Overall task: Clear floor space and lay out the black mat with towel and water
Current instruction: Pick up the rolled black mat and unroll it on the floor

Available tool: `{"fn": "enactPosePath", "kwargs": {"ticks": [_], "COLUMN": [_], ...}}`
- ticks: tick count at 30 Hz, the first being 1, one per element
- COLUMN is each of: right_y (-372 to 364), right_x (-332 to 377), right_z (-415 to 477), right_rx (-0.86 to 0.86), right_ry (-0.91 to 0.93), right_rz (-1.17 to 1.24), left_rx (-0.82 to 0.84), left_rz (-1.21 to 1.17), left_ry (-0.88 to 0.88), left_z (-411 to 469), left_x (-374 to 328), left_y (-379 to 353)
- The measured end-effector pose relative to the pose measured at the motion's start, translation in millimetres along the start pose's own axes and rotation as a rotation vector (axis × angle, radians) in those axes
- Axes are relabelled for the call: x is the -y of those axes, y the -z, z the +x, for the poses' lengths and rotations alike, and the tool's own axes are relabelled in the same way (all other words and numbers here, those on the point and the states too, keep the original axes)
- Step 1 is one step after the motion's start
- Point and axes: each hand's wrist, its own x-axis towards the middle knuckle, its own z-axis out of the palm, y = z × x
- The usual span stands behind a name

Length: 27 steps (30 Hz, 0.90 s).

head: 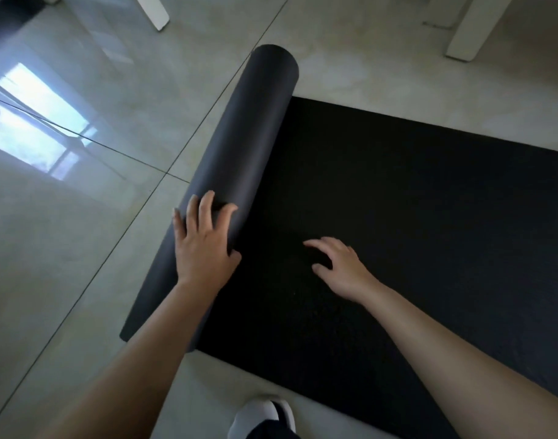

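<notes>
The black mat (414, 217) lies partly unrolled on the tiled floor, its flat part stretching to the right edge of the view. The rest of it is a thick dark roll (252, 122) running from the lower left up to the top centre. My left hand (204, 245) rests palm down on top of the roll, fingers spread. My right hand (337, 264) presses with spread fingertips on the flat part, just right of the roll. No towel or water is in view.
Glossy pale floor tiles (65, 232) spread to the left, reflecting a window. White furniture legs stand at the top left (155, 12) and top right (471, 33). A white shoe (261, 413) shows at the bottom centre, beside the mat's near edge.
</notes>
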Motion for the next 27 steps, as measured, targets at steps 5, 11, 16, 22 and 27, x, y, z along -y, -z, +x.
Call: {"fn": "enactPosePath", "kwargs": {"ticks": [5,11,16,22,27], "right_y": [-10.9,-23.6,-27.1,-21.7,-4.2], "right_x": [14.9,12.3,9.3,0.6,-22.3], "right_z": [14.1,24.6,26.3,18.0,0.9], "right_rx": [0.060,0.062,-0.017,-0.003,-0.033], "right_ry": [0.065,-0.014,-0.029,-0.084,-0.119], "right_rz": [-0.369,-0.577,-0.621,-0.612,-0.613], "left_rx": [-0.017,-0.054,0.100,0.147,0.172], "left_rz": [0.058,0.040,-0.129,-0.205,-0.164], "left_ry": [-0.076,0.035,0.366,0.299,0.182], "left_z": [19.0,34.3,54.8,74.2,76.9], "left_x": [34.1,79.1,118.9,118.8,82.8], "left_y": [-11.3,-20.8,-23.0,-20.7,-14.9]}}
